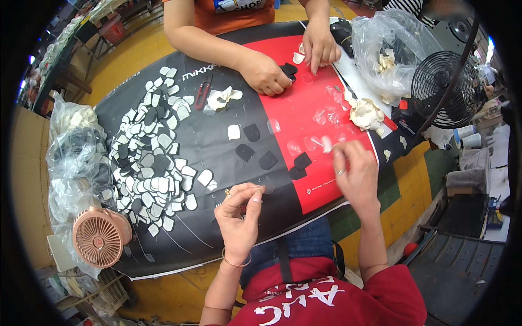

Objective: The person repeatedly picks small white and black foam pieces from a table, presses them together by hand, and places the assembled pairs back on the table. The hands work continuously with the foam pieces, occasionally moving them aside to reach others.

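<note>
My left hand is closed in a pinch over the near edge of the black and red mat. A small clear film piece sticks out from its fingertips. My right hand hovers over the red part, fingers bent together, with a curled cream scrap at the fingertips. Between the hands lie dark rounded pads, one white-faced pad and two overlapping black pads. Clear film bits are scattered over the red area. A large heap of white and black pads spreads on the left.
Across the table a co-worker's hands handle black pads. Red-handled snips lie by cream scraps. More cream scraps sit near a plastic bag and a black fan. A pink fan stands at left.
</note>
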Motion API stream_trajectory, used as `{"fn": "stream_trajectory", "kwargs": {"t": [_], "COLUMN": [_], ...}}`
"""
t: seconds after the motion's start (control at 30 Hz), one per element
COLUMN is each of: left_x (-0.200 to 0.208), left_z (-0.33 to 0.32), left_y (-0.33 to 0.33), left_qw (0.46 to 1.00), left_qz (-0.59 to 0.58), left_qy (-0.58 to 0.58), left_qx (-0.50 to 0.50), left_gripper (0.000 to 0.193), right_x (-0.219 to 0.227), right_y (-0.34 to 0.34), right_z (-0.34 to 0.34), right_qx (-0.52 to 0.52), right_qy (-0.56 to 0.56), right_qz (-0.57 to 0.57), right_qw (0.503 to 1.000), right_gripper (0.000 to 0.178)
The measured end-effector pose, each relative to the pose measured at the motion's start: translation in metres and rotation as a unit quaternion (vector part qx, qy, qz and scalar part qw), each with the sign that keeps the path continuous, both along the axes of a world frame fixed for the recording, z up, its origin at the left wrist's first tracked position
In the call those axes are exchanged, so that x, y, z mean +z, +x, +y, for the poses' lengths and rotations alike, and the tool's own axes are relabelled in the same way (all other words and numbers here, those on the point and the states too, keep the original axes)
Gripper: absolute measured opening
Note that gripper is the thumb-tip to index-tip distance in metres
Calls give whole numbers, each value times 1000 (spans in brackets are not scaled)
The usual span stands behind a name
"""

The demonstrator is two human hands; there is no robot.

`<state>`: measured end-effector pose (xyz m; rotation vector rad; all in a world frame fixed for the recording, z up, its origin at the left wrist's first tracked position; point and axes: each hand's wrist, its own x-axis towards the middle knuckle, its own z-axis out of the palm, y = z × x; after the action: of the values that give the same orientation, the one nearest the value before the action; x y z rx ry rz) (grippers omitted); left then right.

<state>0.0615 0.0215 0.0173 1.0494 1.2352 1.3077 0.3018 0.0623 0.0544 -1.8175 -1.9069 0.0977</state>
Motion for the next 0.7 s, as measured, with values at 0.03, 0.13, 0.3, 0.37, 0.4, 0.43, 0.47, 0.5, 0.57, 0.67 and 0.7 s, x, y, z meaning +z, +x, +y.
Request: {"fn": "stream_trajectory", "kwargs": {"t": [0.03, 0.13, 0.3, 0.37, 0.4, 0.43, 0.47, 0.5, 0.57, 0.67, 0.7], "left_x": [1, 5, 12, 10, 9, 8, 7, 6, 5, 5, 5], "left_z": [2, 5, 9, 15, 17, 18, 20, 21, 21, 20, 19], "left_y": [-2, 1, 19, 24, 26, 27, 26, 25, 24, 21, 20], "left_qw": [1000, 997, 983, 987, 991, 995, 997, 997, 988, 992, 993], "left_qz": [-20, 61, 155, 133, 106, 83, 45, -7, -110, -87, -82], "left_qy": [-15, 38, 93, 76, 59, 41, 27, 11, -22, -23, -25], "left_qx": [1, -3, -30, -51, -48, -48, -64, -78, -104, -88, -81], "left_gripper": [11, 14, 35, 52, 56, 60, 60, 57, 51, 42, 41], "right_x": [-2, -1, 8, 11, 14, 15, 17, 18, 19, 19, 18], "right_y": [6, 14, -15, -27, -32, -35, -37, -39, -41, -40, -39], "right_z": [7, 15, -3, -9, -12, -13, -14, -15, -16, -17, -17], "right_qx": [-49, -56, 113, 160, 168, 180, 193, 201, 217, 228, 232], "right_qy": [-6, -24, -52, -69, -77, -83, -89, -83, -72, -71, -67], "right_qz": [-18, 87, 137, 156, 163, 168, 173, 176, 184, 183, 182], "right_qw": [999, 994, 983, 972, 969, 966, 962, 960, 956, 954, 953], "right_gripper": [12, 13, 10, 9, 9, 9, 9, 9, 9, 9, 9]}}
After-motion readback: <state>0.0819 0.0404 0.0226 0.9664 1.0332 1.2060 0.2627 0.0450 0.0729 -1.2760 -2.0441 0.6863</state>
